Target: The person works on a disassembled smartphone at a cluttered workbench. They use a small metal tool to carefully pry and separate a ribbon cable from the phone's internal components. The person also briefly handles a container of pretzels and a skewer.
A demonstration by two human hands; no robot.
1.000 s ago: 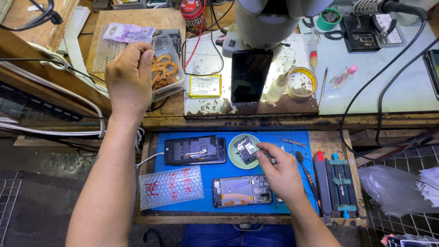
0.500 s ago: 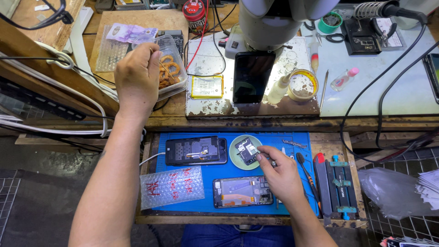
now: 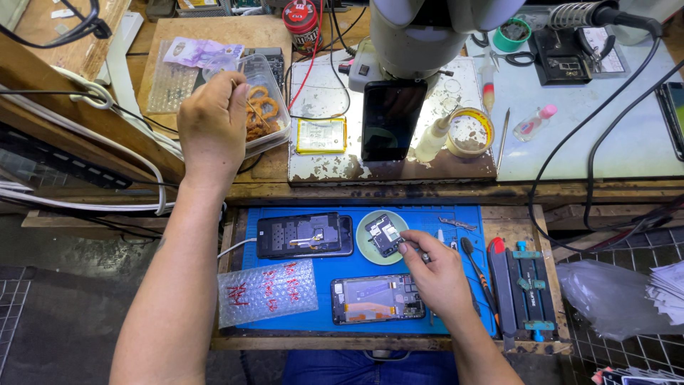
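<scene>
Left hand [image 3: 212, 128]: curled over the clear plastic tub [image 3: 274, 85] of ring-shaped brown snacks [image 3: 261, 113] on the upper bench; whether a ring is pinched cannot be told.
Right hand [image 3: 440, 274]: fingers closed on thin metal tweezers [image 3: 413, 247], tips at the green round dish [image 3: 382, 237].
Tweezers axis: pointing up-left toward the dish's small dark parts [image 3: 383, 234].
Opened phones on blue mat [image 3: 426, 218]: two, long axes left-right.
Dish: one, mat centre.
</scene>
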